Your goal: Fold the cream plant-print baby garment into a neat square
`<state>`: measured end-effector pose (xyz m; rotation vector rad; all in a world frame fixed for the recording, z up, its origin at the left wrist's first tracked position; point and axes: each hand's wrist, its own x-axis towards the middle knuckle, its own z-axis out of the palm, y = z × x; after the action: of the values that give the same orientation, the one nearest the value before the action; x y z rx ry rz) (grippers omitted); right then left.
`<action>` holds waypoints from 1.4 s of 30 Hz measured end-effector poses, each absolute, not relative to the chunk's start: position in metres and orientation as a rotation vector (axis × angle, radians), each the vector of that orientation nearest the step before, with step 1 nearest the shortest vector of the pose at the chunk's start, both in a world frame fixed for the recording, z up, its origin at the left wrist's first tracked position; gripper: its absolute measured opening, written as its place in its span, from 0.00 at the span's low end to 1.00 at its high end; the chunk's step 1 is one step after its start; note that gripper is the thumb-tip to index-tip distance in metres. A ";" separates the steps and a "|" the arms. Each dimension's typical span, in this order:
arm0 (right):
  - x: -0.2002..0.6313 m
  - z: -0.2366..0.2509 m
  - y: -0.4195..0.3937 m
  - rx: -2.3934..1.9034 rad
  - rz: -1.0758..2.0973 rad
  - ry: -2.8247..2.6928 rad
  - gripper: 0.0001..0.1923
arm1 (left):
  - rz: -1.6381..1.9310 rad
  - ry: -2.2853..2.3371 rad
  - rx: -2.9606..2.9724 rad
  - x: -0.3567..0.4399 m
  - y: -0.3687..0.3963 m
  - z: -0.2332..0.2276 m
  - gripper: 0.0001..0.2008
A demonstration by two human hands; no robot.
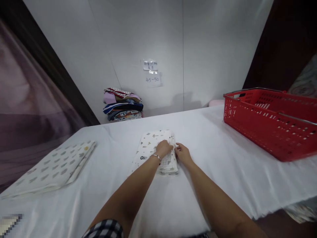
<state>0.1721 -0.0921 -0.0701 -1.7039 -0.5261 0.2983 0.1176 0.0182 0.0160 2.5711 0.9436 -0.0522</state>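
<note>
1. My left hand (163, 147) lies palm down on the folded patterned cloth (155, 150), fingers close together and pressed flat on its right part; a thin bracelet (157, 156) sits on that wrist.
2. My right hand (182, 152) touches the cloth's right edge, fingers curled against the layered folds; whether they pinch a layer or only press on it I cannot tell.
3. The two hands sit just beside each other, nearly touching at the fingertips.
4. The cloth is white with small dark prints and lies folded in a narrow stack at the middle of the white-covered table (223, 172), straight in front of me.
5. To my left, well apart, a second folded sheet (53, 168) with grey spots lies flat near the table's edge.
6. To my right a red plastic basket (269, 129) with metal handles stands on the table.
7. At the far left, against the white wall (198, 49), sits a pile of coloured fabrics (122, 105).
8. Two paper notes (151, 71) are stuck on the wall above them.
</note>
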 end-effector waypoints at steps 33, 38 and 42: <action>0.210 -0.032 -0.059 -1.820 0.282 -0.527 0.09 | -0.064 0.912 2.348 0.142 0.049 0.010 0.11; 0.220 -0.031 -0.045 -1.946 0.242 -0.532 0.08 | -0.042 0.887 2.310 0.142 0.053 0.003 0.11; 0.227 -0.031 -0.037 -2.007 0.246 -0.539 0.09 | -0.041 0.840 2.294 0.142 0.055 -0.001 0.11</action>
<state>0.2265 -0.0375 -0.0305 -2.0067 -0.5387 0.2460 0.1416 0.0547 -0.0009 2.2940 0.8400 -0.0409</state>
